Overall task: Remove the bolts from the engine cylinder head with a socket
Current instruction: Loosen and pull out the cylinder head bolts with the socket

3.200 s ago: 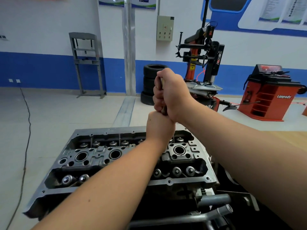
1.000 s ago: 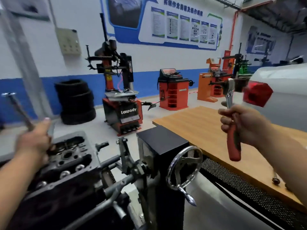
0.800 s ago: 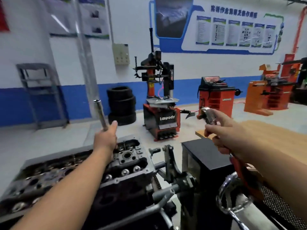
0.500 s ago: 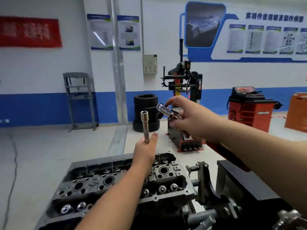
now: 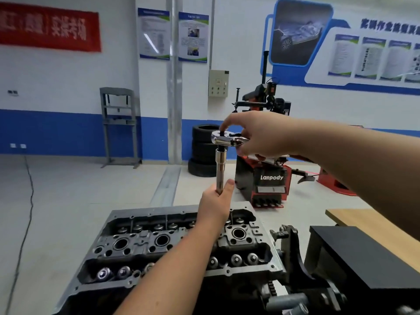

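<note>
The grey cylinder head (image 5: 175, 244) sits on an engine stand in front of me, its top face showing round bores and valve parts. My left hand (image 5: 216, 206) grips the lower end of a long chrome socket extension (image 5: 220, 170), held upright above the head's far right side. My right hand (image 5: 254, 137) holds the chrome ratchet head (image 5: 221, 138) on top of the extension, one finger pressing on it. The ratchet's handle is hidden behind my right hand and arm.
The black engine stand (image 5: 354, 260) with its gears stands at the right. A wooden workbench (image 5: 368, 223) is at the right edge. A red and black tyre changer (image 5: 266, 178) and stacked tyres (image 5: 202, 151) stand behind on the grey floor.
My right hand brought the ratchet over from the right and set its head on top of the extension. My left hand kept the extension upright over the cylinder head.
</note>
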Demonstrator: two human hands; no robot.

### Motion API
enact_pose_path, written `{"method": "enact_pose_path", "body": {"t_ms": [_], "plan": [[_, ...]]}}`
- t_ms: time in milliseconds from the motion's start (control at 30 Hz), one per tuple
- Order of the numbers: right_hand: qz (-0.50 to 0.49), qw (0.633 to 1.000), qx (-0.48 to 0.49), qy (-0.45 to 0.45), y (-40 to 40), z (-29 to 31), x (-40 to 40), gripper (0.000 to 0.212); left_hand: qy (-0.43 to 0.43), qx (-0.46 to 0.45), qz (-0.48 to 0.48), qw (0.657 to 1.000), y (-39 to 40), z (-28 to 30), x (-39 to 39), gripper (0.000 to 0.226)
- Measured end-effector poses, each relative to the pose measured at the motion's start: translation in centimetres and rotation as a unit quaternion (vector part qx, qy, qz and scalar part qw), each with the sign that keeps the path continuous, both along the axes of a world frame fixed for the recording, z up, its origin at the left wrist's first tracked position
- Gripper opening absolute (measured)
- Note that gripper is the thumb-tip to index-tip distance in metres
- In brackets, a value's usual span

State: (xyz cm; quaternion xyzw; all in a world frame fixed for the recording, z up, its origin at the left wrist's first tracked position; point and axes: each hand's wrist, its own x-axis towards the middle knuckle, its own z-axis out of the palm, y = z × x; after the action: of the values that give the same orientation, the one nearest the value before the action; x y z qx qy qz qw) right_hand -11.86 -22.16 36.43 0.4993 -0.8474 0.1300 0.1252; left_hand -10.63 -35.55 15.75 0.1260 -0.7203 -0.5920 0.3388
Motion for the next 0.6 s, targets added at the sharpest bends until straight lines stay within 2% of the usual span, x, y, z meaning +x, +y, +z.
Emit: {"method": "enact_pose_path", "body": {"t_ms": [267,600], "plan": [[0.014,0.999,0.031,0.042,-0.2,0.5,-0.3,0.059,-0.002,0.025,-0.016,1.000,-0.1,0.0,0.1,0.053],[0.066,0.994,0.080,0.029,0.3,1.9,-1.4,0.064,-0.011,0.078,-0.057,0.995,-0.2,0.3,0.2,0.045]]}}
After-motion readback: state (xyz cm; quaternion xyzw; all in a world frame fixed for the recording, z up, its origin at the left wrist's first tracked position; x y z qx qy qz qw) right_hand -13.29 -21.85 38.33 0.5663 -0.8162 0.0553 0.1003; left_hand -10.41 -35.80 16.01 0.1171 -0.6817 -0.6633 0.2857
